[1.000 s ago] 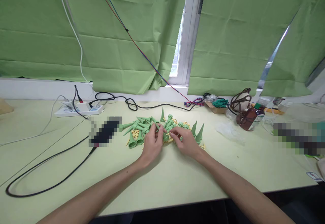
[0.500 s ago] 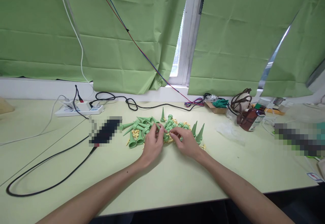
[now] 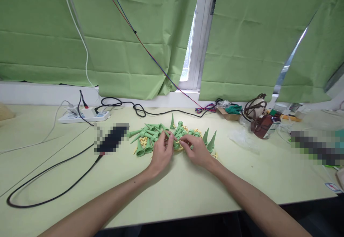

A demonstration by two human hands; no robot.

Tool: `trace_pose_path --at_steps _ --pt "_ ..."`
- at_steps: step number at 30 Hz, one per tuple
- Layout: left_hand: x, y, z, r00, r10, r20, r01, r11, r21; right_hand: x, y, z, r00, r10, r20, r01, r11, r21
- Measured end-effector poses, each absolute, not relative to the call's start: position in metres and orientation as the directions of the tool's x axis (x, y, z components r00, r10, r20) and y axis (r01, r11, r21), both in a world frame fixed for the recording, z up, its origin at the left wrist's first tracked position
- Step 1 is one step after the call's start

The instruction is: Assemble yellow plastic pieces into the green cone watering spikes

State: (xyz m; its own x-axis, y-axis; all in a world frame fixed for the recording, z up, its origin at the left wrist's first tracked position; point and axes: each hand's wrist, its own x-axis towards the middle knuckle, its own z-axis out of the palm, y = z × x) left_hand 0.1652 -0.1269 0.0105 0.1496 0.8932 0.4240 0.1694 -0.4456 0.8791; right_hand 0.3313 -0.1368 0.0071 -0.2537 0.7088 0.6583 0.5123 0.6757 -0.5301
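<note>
A heap of green plastic cone spikes (image 3: 150,135) mixed with small pale yellow pieces (image 3: 143,142) lies on the pale green table (image 3: 174,190). Both my hands rest at the near edge of the heap, fingertips almost meeting. My left hand (image 3: 160,153) pinches a green spike (image 3: 174,144) between thumb and fingers. My right hand (image 3: 195,150) has its fingers curled, pinching something small and pale I cannot make out, right beside the left hand's spike. Two spikes (image 3: 210,140) stand upright just beyond my right hand.
A white power strip (image 3: 83,115) with plugs and black cables (image 3: 53,179) lies at the left. A blurred dark object (image 3: 111,138) sits beside the heap. At the right are a brown bottle (image 3: 264,127), clear plastic wrap (image 3: 243,136) and clutter. Green curtains (image 3: 134,39) hang behind.
</note>
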Motion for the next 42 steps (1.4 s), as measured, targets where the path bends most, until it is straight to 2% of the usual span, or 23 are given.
trace_pose_path --at_steps 20,35,42 --pt "0.1652 -0.1283 0.0113 0.147 0.888 0.436 0.123 -0.454 0.883 0.3326 -0.1366 0.008 -0.269 0.735 0.622 0.535 0.651 -0.538" --pt "0.1635 -0.1287 0.0066 0.196 0.847 0.493 0.274 -0.531 0.802 0.3321 -0.1388 0.0111 -0.296 0.75 0.591 0.525 0.645 -0.555" --pt "0.1642 -0.129 0.0104 0.161 0.858 0.487 0.263 -0.513 0.817 0.3312 -0.139 0.0114 -0.29 0.754 0.589 0.528 0.639 -0.559"
